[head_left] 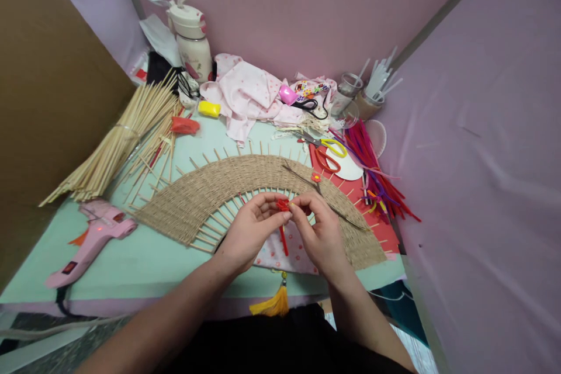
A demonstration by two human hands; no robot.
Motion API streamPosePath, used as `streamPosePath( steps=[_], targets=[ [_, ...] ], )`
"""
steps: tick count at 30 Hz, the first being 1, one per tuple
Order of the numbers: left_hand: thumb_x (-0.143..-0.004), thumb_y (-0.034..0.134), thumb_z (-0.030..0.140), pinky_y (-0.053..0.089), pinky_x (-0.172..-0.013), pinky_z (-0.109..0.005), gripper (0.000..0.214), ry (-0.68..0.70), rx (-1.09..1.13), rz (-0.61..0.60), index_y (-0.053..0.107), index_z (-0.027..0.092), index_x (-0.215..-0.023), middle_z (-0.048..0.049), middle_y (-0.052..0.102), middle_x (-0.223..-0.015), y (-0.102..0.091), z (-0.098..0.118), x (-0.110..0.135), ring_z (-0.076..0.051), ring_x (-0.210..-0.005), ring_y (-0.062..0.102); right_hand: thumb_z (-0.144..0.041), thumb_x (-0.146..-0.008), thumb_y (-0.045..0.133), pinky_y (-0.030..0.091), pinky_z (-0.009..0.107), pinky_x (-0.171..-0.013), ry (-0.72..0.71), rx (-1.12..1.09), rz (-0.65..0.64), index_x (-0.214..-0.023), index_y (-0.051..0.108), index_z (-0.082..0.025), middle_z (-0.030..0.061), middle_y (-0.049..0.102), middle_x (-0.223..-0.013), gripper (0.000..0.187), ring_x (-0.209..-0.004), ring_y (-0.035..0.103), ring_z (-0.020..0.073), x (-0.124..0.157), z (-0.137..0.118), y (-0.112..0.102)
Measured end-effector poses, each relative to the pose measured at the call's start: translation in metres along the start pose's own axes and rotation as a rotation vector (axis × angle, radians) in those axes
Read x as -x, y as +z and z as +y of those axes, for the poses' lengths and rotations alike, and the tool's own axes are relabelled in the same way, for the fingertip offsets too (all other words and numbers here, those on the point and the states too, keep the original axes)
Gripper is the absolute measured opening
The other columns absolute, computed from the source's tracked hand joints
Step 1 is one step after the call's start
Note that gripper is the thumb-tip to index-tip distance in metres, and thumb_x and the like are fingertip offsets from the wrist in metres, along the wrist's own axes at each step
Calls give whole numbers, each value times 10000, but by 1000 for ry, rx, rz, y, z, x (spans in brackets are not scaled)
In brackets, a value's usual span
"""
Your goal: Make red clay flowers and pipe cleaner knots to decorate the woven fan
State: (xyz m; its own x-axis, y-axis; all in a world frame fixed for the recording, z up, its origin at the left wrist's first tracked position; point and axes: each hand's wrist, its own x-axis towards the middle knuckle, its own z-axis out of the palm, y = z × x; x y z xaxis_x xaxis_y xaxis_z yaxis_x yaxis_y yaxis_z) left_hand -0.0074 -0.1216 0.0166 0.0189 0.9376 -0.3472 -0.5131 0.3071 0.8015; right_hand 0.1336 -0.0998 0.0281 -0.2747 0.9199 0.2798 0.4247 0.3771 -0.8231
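My left hand (252, 225) and my right hand (318, 228) meet over the middle of the table, both pinching a red pipe cleaner (283, 205) twisted into a small knot, its tail hanging down between them. Under the hands lies a woven straw fan-shaped arch (210, 187) with thin wooden sticks poking out of both edges. A yellow tassel (272, 304) hangs off the near table edge below my hands. A small red flower piece (316, 177) rests on the weave just beyond my right hand.
A pink glue gun (94, 234) lies at the left front. A bundle of bamboo sticks (120, 137) leans at left. Scissors (326, 152), coloured pipe cleaners (372, 163), pink cloth (245, 96), a bottle (193, 44) and cups crowd the back.
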Motion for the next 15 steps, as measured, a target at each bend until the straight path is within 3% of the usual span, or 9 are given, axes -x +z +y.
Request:
streamPosePath(
  steps=[15],
  targets=[
    [-689,717,161,510,-808,-303,168,56,-229,-99,696,160,-856,-32,722,-833,-9,4,-2,-159,-809,651,-191,-934,545,405,274,-689,46,9,-61,-820,564,-214,-12,573,-793,117,-760,536,138,2,-1,-5]
  ],
)
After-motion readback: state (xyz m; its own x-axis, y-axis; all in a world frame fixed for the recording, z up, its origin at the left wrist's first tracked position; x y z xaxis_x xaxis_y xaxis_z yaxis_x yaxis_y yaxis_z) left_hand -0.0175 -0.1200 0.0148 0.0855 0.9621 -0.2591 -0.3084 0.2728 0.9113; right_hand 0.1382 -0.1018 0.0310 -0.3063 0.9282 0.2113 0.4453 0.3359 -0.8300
